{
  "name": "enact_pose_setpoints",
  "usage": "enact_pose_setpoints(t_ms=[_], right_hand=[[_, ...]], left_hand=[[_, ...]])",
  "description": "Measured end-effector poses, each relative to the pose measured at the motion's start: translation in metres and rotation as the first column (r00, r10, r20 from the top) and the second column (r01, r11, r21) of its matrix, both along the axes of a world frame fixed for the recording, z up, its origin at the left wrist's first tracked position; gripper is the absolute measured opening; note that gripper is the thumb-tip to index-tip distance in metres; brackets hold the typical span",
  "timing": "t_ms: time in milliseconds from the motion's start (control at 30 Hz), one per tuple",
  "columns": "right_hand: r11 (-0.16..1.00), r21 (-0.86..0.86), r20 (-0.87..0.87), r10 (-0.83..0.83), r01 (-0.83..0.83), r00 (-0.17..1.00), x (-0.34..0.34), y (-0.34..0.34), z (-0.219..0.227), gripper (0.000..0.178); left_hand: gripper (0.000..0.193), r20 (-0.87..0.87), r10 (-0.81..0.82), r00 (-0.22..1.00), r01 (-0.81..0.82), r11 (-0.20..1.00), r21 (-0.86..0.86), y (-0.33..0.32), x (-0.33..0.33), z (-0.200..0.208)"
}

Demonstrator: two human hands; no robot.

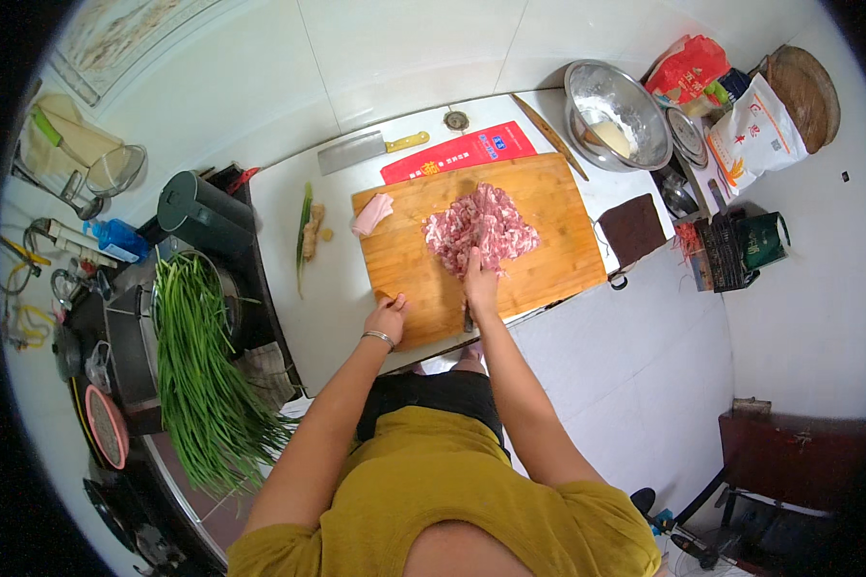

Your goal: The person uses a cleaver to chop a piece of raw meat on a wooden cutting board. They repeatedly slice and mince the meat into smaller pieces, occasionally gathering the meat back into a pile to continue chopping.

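Note:
A wooden cutting board [539,274] lies on the white counter, with a heap of chopped raw pink meat [457,240] on it. My right hand [481,284] is closed round a knife [469,319]; its dark handle end sticks out below the hand. The blade points into the meat and is hard to make out. At the board's near left part, my left hand [387,319] curls its fingers onto the board by a dark slot. A pale pink piece of meat or skin [372,214] rests at the board's far left corner.
Behind the board lie a cleaver [351,154] and a red packet [462,152]. Ginger [313,231] and a scallion [304,240] lie left. A metal bowl [587,96] with dough stands far right. Long green chives [197,365] hang from a pot at left.

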State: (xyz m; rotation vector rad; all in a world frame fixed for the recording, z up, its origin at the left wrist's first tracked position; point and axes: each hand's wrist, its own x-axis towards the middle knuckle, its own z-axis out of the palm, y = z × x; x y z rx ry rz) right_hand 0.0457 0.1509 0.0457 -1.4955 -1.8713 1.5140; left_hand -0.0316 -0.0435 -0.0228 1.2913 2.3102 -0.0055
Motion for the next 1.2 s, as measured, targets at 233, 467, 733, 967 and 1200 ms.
enact_pose_setpoints(t_ms=[233, 467, 733, 967, 1200], right_hand=[[0.985, 0.034, -0.223, 0.172, -0.168, 0.96, 0.056, 0.047, 0.071, 0.031], [0.799, 0.558, 0.027, 0.255, -0.226, 0.967, 0.076, 0.07, 0.083, 0.026], [0.834, 0.282, 0.389, 0.353, -0.474, 0.851, 0.092, 0.085, 0.021, 0.044], [0.833, 0.465, 0.06, 0.307, -0.299, 0.95, 0.083, 0.078, -0.018, 0.044], [0.853, 0.229, 0.241, 0.417, -0.469, 0.876, 0.057, 0.093, 0.083, 0.051]], left_hand=[[0.043, -0.016, 0.078, 0.997, -0.08, 0.993, -0.09, 0.016, 0.013, 0.024], [0.046, 0.015, 0.254, 0.967, -0.248, 0.955, -0.161, 0.028, 0.028, 0.01], [0.046, 0.05, 0.352, 0.935, -0.338, 0.925, -0.174, 0.033, 0.036, 0.034], [0.049, 0.028, 0.352, 0.935, -0.344, 0.925, -0.164, 0.039, 0.036, 0.044], [0.058, -0.043, 0.256, 0.966, -0.259, 0.932, -0.255, 0.033, 0.032, 0.009]])
